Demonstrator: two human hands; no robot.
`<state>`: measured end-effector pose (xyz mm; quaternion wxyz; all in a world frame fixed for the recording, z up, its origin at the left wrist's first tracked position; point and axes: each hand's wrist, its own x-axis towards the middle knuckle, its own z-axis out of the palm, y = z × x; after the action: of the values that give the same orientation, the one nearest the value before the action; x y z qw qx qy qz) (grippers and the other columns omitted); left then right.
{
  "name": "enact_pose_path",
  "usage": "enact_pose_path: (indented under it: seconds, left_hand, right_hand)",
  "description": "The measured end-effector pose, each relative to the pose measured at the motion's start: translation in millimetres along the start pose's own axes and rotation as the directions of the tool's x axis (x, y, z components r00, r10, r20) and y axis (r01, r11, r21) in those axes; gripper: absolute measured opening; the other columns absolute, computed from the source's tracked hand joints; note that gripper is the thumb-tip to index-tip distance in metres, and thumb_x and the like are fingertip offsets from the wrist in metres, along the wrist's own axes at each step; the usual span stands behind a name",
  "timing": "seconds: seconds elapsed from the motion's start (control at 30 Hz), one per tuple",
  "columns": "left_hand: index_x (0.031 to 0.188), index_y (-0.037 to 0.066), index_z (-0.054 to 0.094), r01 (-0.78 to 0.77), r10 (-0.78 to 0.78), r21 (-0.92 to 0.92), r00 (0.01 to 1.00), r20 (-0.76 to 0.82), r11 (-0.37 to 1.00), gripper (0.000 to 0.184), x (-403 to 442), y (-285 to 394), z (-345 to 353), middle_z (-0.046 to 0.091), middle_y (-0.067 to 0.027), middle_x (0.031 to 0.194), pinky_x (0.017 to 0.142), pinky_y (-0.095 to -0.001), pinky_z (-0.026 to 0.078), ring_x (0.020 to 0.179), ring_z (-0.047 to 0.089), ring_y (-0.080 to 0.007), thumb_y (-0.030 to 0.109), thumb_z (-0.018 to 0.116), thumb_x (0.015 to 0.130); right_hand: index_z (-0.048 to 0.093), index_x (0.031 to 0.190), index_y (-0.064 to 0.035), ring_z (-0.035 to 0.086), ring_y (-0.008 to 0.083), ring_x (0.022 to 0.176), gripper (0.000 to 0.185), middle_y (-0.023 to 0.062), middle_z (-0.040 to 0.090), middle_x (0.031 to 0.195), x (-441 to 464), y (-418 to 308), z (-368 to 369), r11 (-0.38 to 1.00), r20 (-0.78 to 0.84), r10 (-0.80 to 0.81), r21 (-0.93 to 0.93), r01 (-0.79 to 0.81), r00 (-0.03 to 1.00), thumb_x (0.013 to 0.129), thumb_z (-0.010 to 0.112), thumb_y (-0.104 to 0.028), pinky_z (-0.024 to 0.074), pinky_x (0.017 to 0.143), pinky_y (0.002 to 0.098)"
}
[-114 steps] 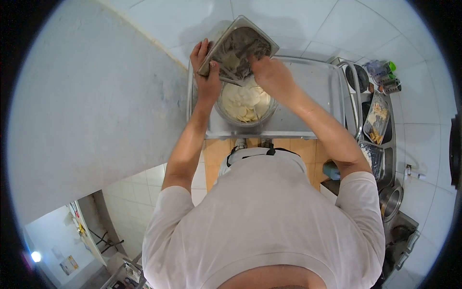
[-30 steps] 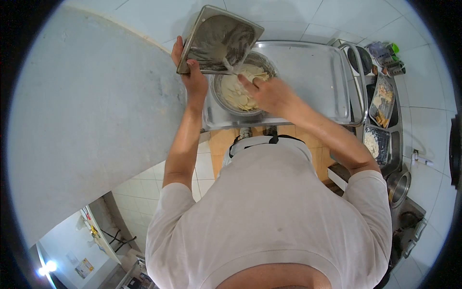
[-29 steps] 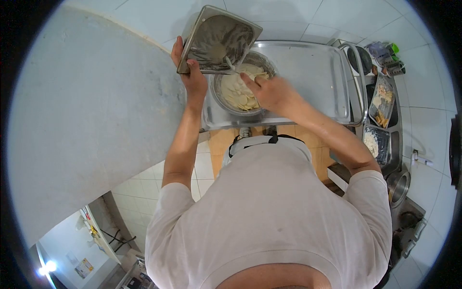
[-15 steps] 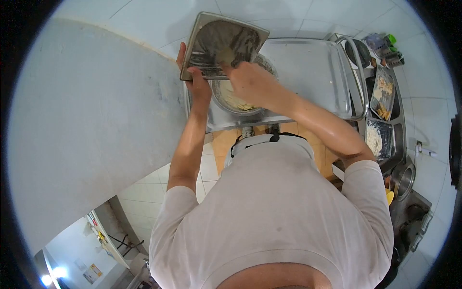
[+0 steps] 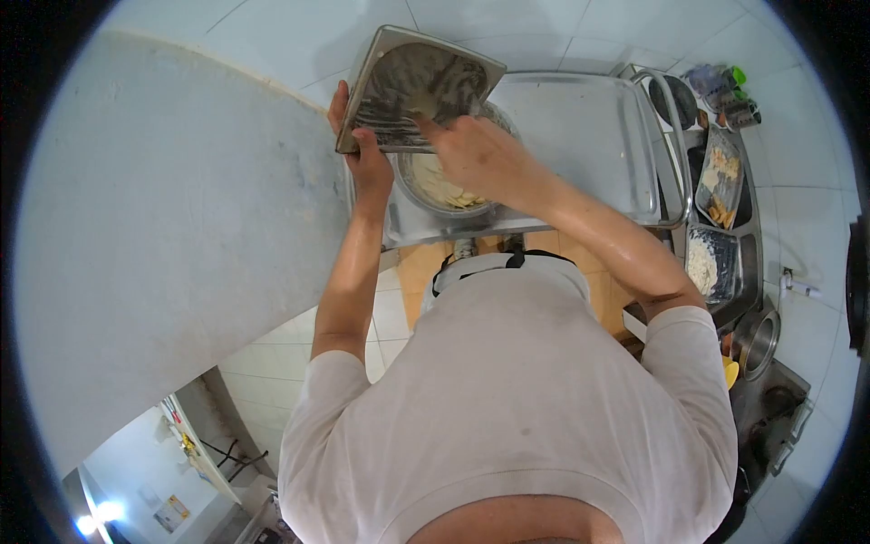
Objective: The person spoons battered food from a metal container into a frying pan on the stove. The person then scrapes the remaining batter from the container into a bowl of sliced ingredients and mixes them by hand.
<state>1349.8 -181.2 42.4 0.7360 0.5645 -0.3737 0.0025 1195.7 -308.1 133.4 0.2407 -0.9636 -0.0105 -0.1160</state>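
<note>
Head view: with left hand (image 5: 369,170), grips metal food pan (image 5: 412,72) at 12 o'clock by its lower-left corner, thumb over the near rim and fingers behind the outer side; hand partly closed around the edge. Holds pan tilted, open face toward the camera, interior coated with pale residue.

With right hand (image 5: 478,156), reaches across the pan's lower rim, index finger pointing into the cavity, remaining fingers curled; cannot tell from this angle whether gripping a tool or touching the inner surface.

Below pan, also at 12 o'clock but closer to center: round metal bowl (image 5: 401,189), partly hidden by pan and right hand, containing pale slices (image 5: 458,197) in a whitish mixture. Rests on metal cart (image 5: 589,136), extending toward 1 o'clock, with curved handle (image 5: 686,154) at 2 o'clock.

Between 2 and 3 o'clock, over a metal sink (image 5: 758,245): clear-sided container (image 5: 718,138) of pale and golden pieces. At 3 o'clock: second container (image 5: 728,263), holding white food. Just past 3 o'clock: round metal pot (image 5: 768,335).
</note>
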Motion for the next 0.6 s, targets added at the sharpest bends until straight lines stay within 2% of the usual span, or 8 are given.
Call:
enact_pose_path:
  seconds: [0.1, 0.2, 0.27, 0.3, 0.4, 0.5, 0.6]
  left_hand:
    - [0.149, 0.002, 0.035, 0.016, -0.016, 0.033, 1.0, -0.004, 0.999, 0.071, -1, 2, 3, 0.033, -0.0132, 0.15, 0.114, -0.0406, 0.029, 0.139, 0.033, -0.0266, 0.054, 0.04, 0.102]
    - [0.15, 0.002, 0.034, -0.058, 0.055, 0.146, 0.998, 0.021, 0.988, 0.068, 4, 12, 5, 0.031, -0.0155, 0.15, 0.114, -0.0408, 0.029, 0.138, 0.033, -0.0275, 0.05, 0.04, 0.103]
    - [0.151, 0.001, 0.033, -0.151, 0.143, 0.218, 0.988, 0.052, 0.964, 0.067, 7, 14, 3, 0.029, -0.0167, 0.15, 0.113, -0.0407, 0.029, 0.138, 0.033, -0.0276, 0.048, 0.041, 0.103]
    - [0.151, 0.001, 0.033, -0.141, 0.13, 0.221, 0.99, 0.062, 0.965, 0.066, 7, 20, 4, 0.028, -0.0163, 0.15, 0.113, -0.0405, 0.03, 0.137, 0.033, -0.0274, 0.047, 0.041, 0.103]
    - [0.151, 0.001, 0.033, -0.135, 0.117, 0.25, 0.989, 0.087, 0.959, 0.064, 8, 32, 7, 0.025, -0.015, 0.15, 0.112, -0.0398, 0.031, 0.136, 0.035, -0.027, 0.043, 0.043, 0.103]
    - [0.151, 0.0, 0.034, -0.162, 0.138, 0.262, 0.985, 0.109, 0.951, 0.063, 13, 32, 9, 0.024, -0.0138, 0.15, 0.112, -0.0391, 0.033, 0.135, 0.037, -0.0264, 0.039, 0.047, 0.103]
    - [0.15, 0.0, 0.035, -0.151, 0.132, 0.206, 0.986, 0.101, 0.967, 0.063, 18, 36, 14, 0.025, -0.0132, 0.15, 0.111, -0.0388, 0.034, 0.134, 0.04, -0.0264, 0.037, 0.05, 0.102]
  right_hand:
    - [0.052, 0.132, 0.0058, 0.066, 0.0397, 0.063, 0.05, 0.0228, 0.062, 0.064, 8, -12, 10, 0.997, -0.122, -0.053, 0.05, 0.059, 0.991, 0.082, 0.055, -0.004, 0.0535, 0.059, 0.0458]
    - [0.058, 0.127, 0.0012, 0.066, 0.0409, 0.066, 0.044, 0.0235, 0.064, 0.068, 4, 9, 18, 0.997, 0.064, 0.046, -0.072, -0.042, 0.997, 0.083, 0.055, -0.003, 0.0535, 0.063, 0.0478]
    - [0.062, 0.119, 0.0031, 0.066, 0.0406, 0.068, 0.038, 0.0231, 0.065, 0.069, 4, 24, 11, 0.999, -0.011, 0.03, -0.023, -0.031, 0.999, 0.083, 0.056, -0.004, 0.0533, 0.065, 0.0492]
    - [0.064, 0.115, 0.004, 0.067, 0.0405, 0.069, 0.034, 0.0229, 0.065, 0.069, 6, 31, 7, 1.0, -0.046, 0.023, 0.002, -0.023, 0.999, 0.083, 0.056, -0.004, 0.0532, 0.066, 0.0498]
    - [0.065, 0.104, 0.0072, 0.066, 0.0418, 0.069, 0.026, 0.0209, 0.066, 0.072, 19, 44, -7, 0.997, -0.292, -0.071, 0.019, 0.08, 0.954, 0.082, 0.058, -0.004, 0.0521, 0.064, 0.0514]
    - [0.063, 0.102, 0.0067, 0.064, 0.0434, 0.067, 0.023, 0.0201, 0.064, 0.075, 14, 53, -13, 0.924, -0.272, -0.272, -0.34, 0.173, 0.923, 0.081, 0.057, -0.003, 0.0514, 0.061, 0.0512]
    - [0.06, 0.104, 0.0036, 0.063, 0.0444, 0.066, 0.024, 0.0194, 0.062, 0.077, 12, 38, -16, 0.937, -0.144, -0.011, -0.346, -0.039, 0.99, 0.081, 0.055, -0.002, 0.0515, 0.059, 0.0501]
